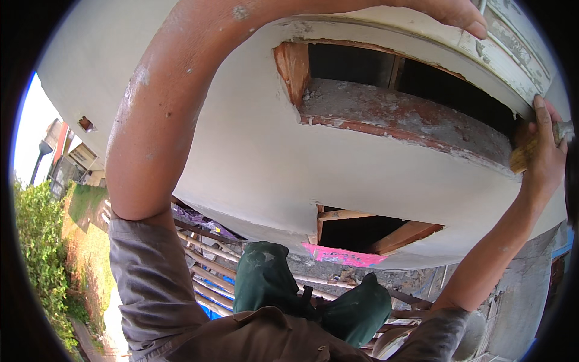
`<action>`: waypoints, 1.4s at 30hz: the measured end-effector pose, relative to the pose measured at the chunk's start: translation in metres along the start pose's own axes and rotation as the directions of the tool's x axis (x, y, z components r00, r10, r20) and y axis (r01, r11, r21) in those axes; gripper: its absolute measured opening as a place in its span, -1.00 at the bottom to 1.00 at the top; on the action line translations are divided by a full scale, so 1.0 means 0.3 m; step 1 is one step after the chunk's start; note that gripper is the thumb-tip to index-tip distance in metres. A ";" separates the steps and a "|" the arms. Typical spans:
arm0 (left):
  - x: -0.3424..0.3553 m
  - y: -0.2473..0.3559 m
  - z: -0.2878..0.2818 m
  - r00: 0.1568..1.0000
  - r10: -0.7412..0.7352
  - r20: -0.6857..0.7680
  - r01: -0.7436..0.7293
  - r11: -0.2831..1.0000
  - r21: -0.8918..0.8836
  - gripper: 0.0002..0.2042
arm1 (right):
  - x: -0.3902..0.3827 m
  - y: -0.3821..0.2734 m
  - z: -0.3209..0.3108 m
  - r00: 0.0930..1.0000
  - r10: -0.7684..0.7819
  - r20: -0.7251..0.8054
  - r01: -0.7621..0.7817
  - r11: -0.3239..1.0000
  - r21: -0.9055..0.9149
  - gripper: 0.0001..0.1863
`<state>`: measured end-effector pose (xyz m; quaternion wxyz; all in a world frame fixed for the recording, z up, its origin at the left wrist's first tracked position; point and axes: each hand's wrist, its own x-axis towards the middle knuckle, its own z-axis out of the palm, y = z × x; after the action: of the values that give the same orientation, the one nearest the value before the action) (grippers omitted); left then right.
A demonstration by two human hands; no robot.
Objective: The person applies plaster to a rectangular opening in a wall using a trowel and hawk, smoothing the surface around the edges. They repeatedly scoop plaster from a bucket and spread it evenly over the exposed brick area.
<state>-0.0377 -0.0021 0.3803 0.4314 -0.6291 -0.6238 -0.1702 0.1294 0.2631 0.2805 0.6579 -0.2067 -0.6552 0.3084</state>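
Observation:
My left hand [461, 18] reaches across the top edge, partly cropped, its visible fingers extended over the chipped white trim [497, 45] above an opening. My right hand [546, 130] is closed round a brush with yellowish bristles [522, 155], held at the right end of that opening. The opening, in a pale plastered wall [241, 151], has a dark interior, a dusty reddish sill [398, 114] with crumbs of debris, and an exposed wooden edge [289, 72] at its left.
Below is a second opening with timber pieces [404, 235] and a pink patch [341, 253]. Bamboo scaffold poles [211, 271] lie beneath my green-trousered legs. At left are a small wall hole [86, 123], shrubs [33, 247], grass and distant buildings.

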 end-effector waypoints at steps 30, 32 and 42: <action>-0.039 -0.096 0.039 0.994 -0.105 0.024 0.105 0.994 0.019 -0.57 | -0.064 -0.067 0.017 0.998 -0.005 -0.070 0.006 1.000 0.027 -0.69; -0.029 -0.074 0.036 0.995 -0.096 0.037 0.095 0.995 0.019 -0.57 | -0.058 -0.062 0.019 0.997 -0.021 -0.070 0.023 0.999 0.023 -0.68; 0.002 0.015 -0.095 0.983 -0.040 0.177 0.075 0.977 -0.198 -0.55 | -0.312 -0.015 -0.348 1.000 0.020 0.008 -0.018 0.976 -0.216 -0.68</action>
<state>-0.0242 -0.0227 0.3955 0.3040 -0.6640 -0.6560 -0.1908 0.2379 0.2102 0.2089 0.6252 -0.2817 -0.6862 0.2428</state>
